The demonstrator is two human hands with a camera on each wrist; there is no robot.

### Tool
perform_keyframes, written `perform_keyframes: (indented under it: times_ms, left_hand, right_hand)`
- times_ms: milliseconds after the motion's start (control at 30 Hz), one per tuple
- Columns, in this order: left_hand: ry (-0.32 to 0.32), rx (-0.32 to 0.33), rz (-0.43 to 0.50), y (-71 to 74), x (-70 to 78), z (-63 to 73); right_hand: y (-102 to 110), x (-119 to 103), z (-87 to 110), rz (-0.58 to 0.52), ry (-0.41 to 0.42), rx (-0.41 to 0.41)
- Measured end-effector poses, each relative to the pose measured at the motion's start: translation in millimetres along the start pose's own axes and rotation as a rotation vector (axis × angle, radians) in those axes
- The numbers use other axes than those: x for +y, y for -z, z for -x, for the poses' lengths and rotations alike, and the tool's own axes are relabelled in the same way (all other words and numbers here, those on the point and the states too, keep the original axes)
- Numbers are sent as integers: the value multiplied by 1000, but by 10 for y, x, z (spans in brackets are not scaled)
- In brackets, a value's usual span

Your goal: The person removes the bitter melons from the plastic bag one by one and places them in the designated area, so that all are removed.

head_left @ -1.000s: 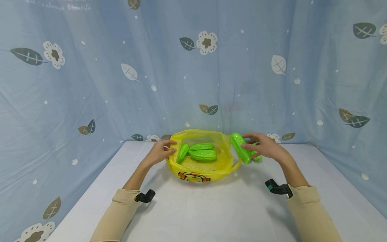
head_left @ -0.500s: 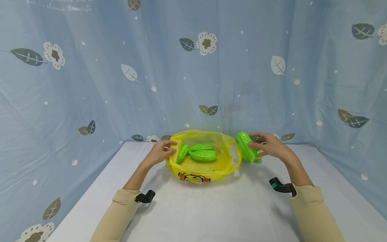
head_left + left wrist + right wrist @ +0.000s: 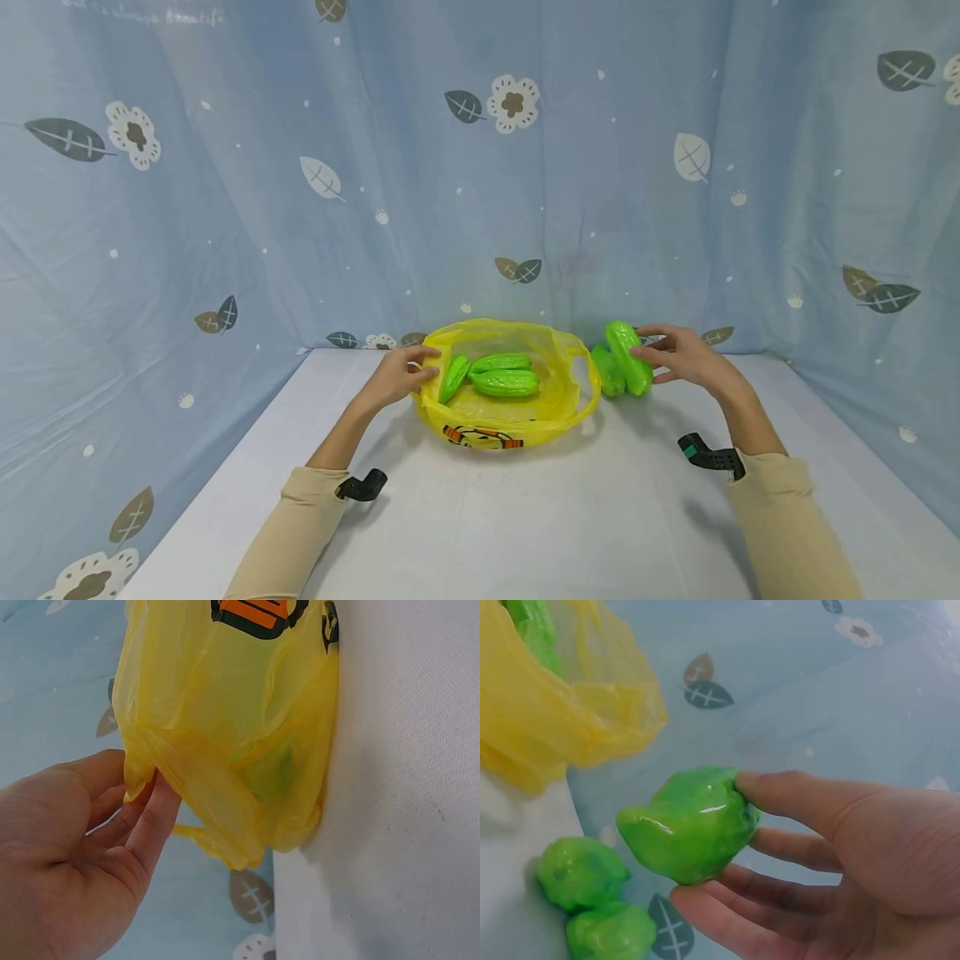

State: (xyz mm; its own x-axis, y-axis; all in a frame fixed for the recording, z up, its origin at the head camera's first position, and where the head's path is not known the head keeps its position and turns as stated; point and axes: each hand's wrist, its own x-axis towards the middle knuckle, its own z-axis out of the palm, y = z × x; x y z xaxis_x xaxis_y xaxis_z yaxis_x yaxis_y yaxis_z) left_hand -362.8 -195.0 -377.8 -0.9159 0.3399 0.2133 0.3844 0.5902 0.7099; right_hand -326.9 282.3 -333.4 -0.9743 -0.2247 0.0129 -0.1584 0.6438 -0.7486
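My right hand (image 3: 686,360) grips a glossy, bumpy green bitter melon (image 3: 628,357) between thumb and fingers, to the right of the yellow plastic bag (image 3: 491,429). In the right wrist view, the held bitter melon (image 3: 694,825) is seen end-on above two others, one bitter melon (image 3: 583,874) lying beside another (image 3: 613,932). At the bag's left side my left hand (image 3: 397,377) pinches the rim; the left wrist view shows its fingers on a fold of yellow plastic (image 3: 217,791). The bag's mouth faces up, and three bitter melons (image 3: 505,383) lie inside.
A white-covered table (image 3: 495,517) bears everything. Blue curtain (image 3: 420,208) with leaves and flowers hangs behind and along both sides. The bag's right handle loop (image 3: 592,396) sticks out toward the bitter melons on the right.
My right hand has moved rightward with the bitter melon, away from the bag's right handle; a bitter melon on the table now shows left of it. My left hand stays at the rim.
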Motion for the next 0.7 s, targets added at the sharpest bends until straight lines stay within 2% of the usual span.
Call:
perform_keyframes:
  times_ms: [400, 700]
  left_hand:
    - [2, -8, 11, 15, 8, 5]
    - [-11, -2, 13, 24, -2, 9]
  right_hand:
    - [117, 202, 61, -15, -50, 60]
    - [146, 314, 38, 19, -49, 96]
